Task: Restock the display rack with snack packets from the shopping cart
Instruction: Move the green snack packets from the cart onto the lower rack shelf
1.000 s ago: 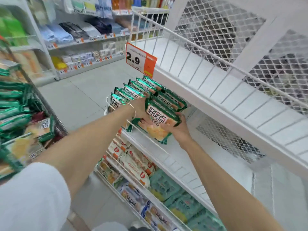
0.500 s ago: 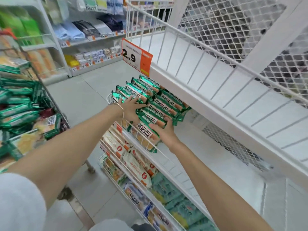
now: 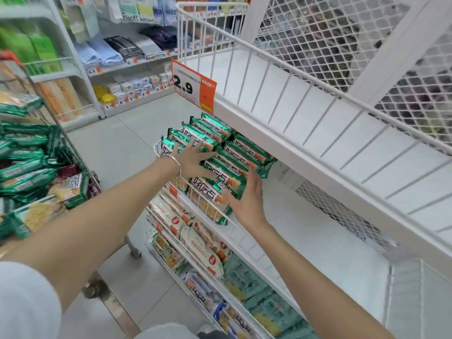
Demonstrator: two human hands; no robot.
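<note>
Two rows of green snack packets [image 3: 233, 155] stand on the middle shelf of the white wire display rack [image 3: 247, 231]. My left hand [image 3: 193, 160] lies flat with spread fingers on the tops of the left row. My right hand [image 3: 247, 201], fingers straight, presses against the side of the front packet [image 3: 217, 187] in the right row. More green packets [image 3: 29, 167] fill the shopping cart [image 3: 80, 165] on my left.
An orange "2.9" price tag [image 3: 193, 89] hangs from the bare top shelf [image 3: 318, 113]. The lower shelves hold white and pale green snack bags [image 3: 203, 243]. Across the grey floor stands another shelf unit [image 3: 122, 77] with goods.
Both hands have let the packet down into the right row and opened flat. The left hand now rests on the left row, and the right presses the front packet.
</note>
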